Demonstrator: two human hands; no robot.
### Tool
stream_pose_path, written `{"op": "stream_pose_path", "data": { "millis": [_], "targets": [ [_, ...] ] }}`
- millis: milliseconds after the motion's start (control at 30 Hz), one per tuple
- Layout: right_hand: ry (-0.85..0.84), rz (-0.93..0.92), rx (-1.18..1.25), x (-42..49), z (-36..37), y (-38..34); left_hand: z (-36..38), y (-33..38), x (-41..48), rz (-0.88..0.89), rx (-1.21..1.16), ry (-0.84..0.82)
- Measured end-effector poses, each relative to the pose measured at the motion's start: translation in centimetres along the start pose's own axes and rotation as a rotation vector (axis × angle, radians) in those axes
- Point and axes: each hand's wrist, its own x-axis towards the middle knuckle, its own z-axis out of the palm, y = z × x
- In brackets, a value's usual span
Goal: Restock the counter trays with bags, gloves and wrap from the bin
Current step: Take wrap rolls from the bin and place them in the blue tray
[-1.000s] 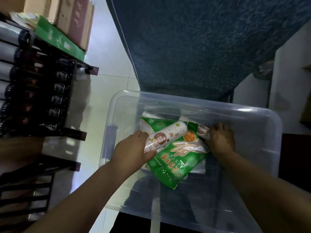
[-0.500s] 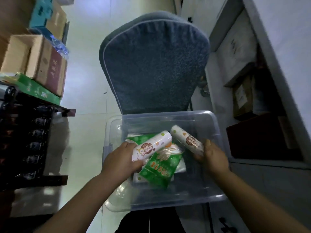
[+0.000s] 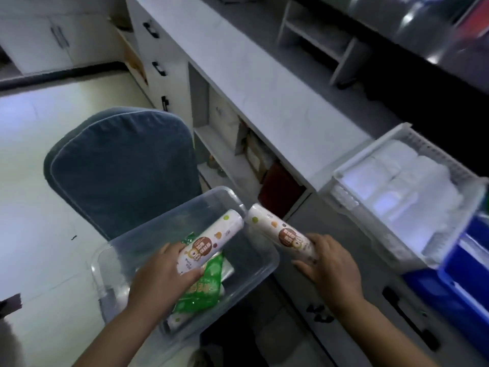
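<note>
A clear plastic bin (image 3: 262, 263) sits low in front of me. My left hand (image 3: 161, 279) grips a white roll of wrap (image 3: 211, 243) with a brown label, held above the bin. My right hand (image 3: 328, 268) grips a second, matching roll (image 3: 277, 233), lifted past the bin's right rim toward the counter. A green packet (image 3: 203, 290) and another white roll (image 3: 176, 320) lie in the bin under my left hand. A white slotted tray (image 3: 352, 205) holding white rolls stands on the counter at right, with a blue tray (image 3: 455, 282) beside it.
A blue-grey cushioned chair back (image 3: 119, 168) stands behind the bin. The grey counter top (image 3: 264, 83) runs diagonally, with open shelves (image 3: 238, 144) and drawers with black handles (image 3: 158, 68) below it. A white shelf unit (image 3: 317, 35) stands on the counter farther back.
Both hands have lifted their rolls up out of the bin. My view has swung right, bringing the counter and the trays into sight.
</note>
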Motion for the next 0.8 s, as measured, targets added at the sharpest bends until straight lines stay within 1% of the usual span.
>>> {"op": "stream_pose_path", "data": {
  "millis": [133,300,400,500,567,667,800],
  "targets": [
    [0.116,0.084,-0.05,-3.7,-4.4,3.7,0.9,5.5,0.0,0.153,-0.033,-0.06],
    [0.262,0.228,-0.016,-8.0,-8.9,9.0,2.8,12.9,-0.7,0.312,-0.07,-0.125],
    [0.362,0.336,0.042,-10.7,-10.9,13.5,4.5,17.6,-1.2,0.378,-0.078,-0.147],
    [0.409,0.453,0.083,-13.6,-13.1,18.4,6.5,22.7,-2.1,0.419,-0.066,-0.145],
    [0.378,0.513,0.059,-15.5,-14.3,22.2,8.1,25.8,-2.6,0.456,-0.064,-0.127],
    [0.241,0.54,-0.027,-17.4,-15.4,27.3,10.4,30.0,-3.2,0.487,-0.088,-0.122],
    [0.146,0.371,-0.163,-17.5,-15.7,31.3,13.0,34.5,-3.7,0.514,-0.106,-0.108]
  ]
}}
